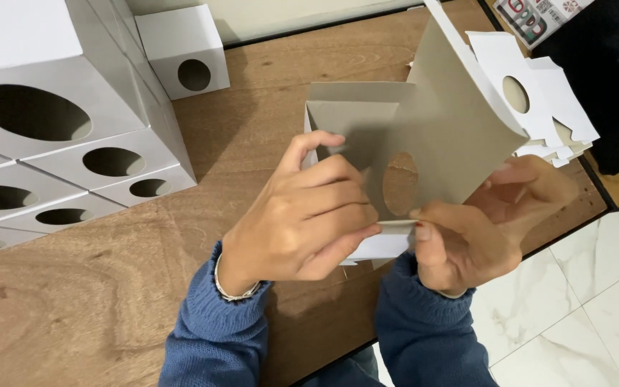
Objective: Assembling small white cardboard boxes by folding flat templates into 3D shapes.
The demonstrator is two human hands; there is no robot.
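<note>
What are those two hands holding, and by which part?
Both hands grip one half-folded grey cardboard box blank with a round hole: the left hand pinches its left lower edge, the right hand its bottom flap and right side.

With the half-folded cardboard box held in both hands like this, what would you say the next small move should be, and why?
Probably press the near flap inward to close that end. The box is opened up but its sides look loose, and the left hand and right hand both pinch its lower edge. The finished boxes stacked at the left are all closed cubes, while a pile of flat blanks waits beyond.
</note>
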